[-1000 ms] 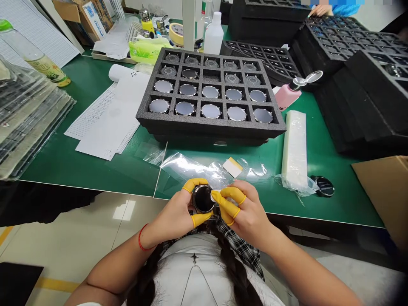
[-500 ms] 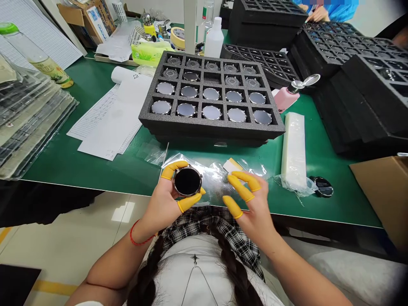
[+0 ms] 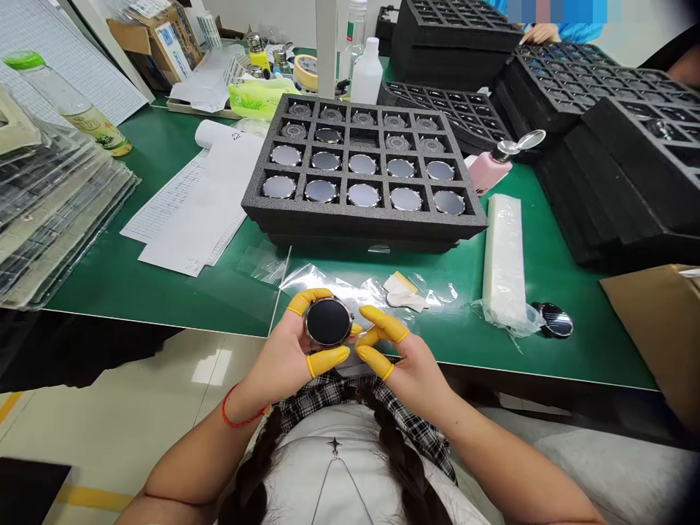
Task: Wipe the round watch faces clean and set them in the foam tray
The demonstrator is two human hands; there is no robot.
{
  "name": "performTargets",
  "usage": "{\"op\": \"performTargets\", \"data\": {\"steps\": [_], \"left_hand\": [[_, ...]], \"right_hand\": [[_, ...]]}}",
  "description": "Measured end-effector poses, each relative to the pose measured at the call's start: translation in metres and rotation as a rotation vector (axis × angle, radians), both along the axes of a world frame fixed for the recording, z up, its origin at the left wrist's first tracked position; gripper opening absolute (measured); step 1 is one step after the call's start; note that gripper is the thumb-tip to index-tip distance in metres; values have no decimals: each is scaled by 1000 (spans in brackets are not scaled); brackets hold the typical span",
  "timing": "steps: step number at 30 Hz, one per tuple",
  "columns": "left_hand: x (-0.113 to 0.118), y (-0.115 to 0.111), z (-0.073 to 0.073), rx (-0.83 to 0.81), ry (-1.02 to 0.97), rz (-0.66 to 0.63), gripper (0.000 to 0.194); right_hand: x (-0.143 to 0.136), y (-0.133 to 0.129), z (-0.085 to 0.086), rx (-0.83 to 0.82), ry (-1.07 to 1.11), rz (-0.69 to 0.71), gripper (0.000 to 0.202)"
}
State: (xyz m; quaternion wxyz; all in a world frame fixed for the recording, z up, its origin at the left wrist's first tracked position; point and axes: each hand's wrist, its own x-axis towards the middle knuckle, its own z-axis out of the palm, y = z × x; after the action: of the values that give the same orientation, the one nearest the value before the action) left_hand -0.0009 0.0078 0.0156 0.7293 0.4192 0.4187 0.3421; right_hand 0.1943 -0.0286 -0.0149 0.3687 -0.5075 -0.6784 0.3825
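Note:
A round smartwatch case (image 3: pixel 329 321) with a black screen and no strap rests in my left hand (image 3: pixel 292 343), screen up. Yellow finger cots cover the fingertips and thumb that grip its rim. Close by its right edge is my right hand (image 3: pixel 407 361), also in yellow finger cots. Its fingers are bent and apart, the index fingertip beside the watch's side buttons; whether it touches is unclear. Just beyond lie clear plastic film (image 3: pixel 350 281) and a small white wiping pad (image 3: pixel 406 293).
A black foam tray (image 3: pixel 361 211) of watch cases stands ahead, one slot bare. Right of it are a pink pump bottle (image 3: pixel 489 169), a wrapped white block (image 3: pixel 503 255) and a dark round object (image 3: pixel 556 321). Papers (image 3: pixel 202 204) lie left. Another person's hand (image 3: pixel 540 33) shows far back.
My right hand has moved left and down to the watch's side, uncovering the white pad. My left hand and the watch have shifted slightly right and down.

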Motion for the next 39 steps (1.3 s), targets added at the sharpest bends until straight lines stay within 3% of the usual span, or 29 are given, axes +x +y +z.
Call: {"op": "performTargets", "data": {"steps": [7,12,23,29,33,36,39], "left_hand": [[2,5,-1,-76,43,-12,60],[1,4,-5,-71,35,-24,60],[5,5,-6,-74,51,-14,60],[2,14,-6,-74,74,96,62],[-1,12,-11,-44,119,16,60],[1,3,-15,71,152,-133,56],[5,-4,-17,199,203,-213,55]], "right_hand": [[1,-2,0,354,-272,-39,28],[0,-3,2,387,-356,-40,13],[-3,-6,4,449,-456,-31,14],[2,-17,25,543,-302,-53,20],[13,-16,42,373,-85,-65,17],[16,-6,47,40,168,-128,11],[13,6,46,-344,391,-116,20]]}}
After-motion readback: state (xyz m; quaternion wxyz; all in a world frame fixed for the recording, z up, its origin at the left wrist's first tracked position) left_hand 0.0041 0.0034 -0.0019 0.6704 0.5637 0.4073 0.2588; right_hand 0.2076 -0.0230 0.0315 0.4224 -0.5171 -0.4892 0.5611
